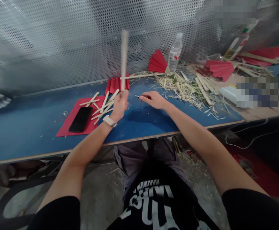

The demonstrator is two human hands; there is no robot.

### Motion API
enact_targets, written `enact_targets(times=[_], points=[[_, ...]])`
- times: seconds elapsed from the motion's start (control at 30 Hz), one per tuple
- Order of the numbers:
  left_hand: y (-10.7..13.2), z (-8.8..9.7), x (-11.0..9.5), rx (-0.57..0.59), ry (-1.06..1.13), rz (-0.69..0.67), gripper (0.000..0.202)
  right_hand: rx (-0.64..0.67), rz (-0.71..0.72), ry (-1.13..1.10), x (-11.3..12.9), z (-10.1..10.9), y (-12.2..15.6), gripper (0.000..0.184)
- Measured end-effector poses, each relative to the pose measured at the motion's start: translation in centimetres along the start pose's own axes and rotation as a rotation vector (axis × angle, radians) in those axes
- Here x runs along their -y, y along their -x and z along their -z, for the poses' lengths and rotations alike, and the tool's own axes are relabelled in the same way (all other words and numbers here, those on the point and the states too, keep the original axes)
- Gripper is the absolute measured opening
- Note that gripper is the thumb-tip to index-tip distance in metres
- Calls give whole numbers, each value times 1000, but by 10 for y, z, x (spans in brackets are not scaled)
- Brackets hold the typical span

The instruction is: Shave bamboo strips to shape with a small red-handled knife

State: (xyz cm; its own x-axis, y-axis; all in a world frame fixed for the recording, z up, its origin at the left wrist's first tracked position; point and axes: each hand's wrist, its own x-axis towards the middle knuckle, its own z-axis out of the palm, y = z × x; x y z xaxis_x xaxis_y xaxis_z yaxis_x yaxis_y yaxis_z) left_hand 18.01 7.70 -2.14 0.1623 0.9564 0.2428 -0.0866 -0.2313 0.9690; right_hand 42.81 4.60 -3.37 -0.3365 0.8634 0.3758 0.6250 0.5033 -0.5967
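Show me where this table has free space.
Bare table: left of the red sheet, and from the left hand (gripping a stick) and right hand (gripping a thin tool) to the front edge. Crowded: phone and loose sticks on the sheet; shavings and fans at right.

a blue table [29,127] carries a red sheet [66,124], folded red fans [157,62], bamboo shavings [184,89] and a water bottle [174,52].

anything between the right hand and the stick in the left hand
Nothing visible. The left hand grips the stick upright; the right hand, holding a thin tool, lies just beside it, only bare table between.
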Motion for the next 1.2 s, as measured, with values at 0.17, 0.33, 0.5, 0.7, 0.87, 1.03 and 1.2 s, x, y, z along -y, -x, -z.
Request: enact_targets(times=[0.17,0.33,0.5,0.7,0.87,1.03,1.2], points=[[-17,25,-8,-40,159,6,56,-101,-179,118,-35,16,1,57],[-12,16,2,164,22,-72,44,-412,-294,173,-36,9,-6,74],[3,5,5,289,-296,-215,42,-432,-34,-152,-16,1,-9,77],[10,2,3,399,-553,-314,37,-260,95,-379,9,-5,-7,66],[14,-4,1,396,-636,-347,35,-188,111,-360,19,-7,-2,63],[16,-6,0,432,-691,-388,34,-203,66,-327,20,-8,-2,64],[18,-5,-2,456,-695,-411,31,-143,-20,-481,21,-8,-3,57]])
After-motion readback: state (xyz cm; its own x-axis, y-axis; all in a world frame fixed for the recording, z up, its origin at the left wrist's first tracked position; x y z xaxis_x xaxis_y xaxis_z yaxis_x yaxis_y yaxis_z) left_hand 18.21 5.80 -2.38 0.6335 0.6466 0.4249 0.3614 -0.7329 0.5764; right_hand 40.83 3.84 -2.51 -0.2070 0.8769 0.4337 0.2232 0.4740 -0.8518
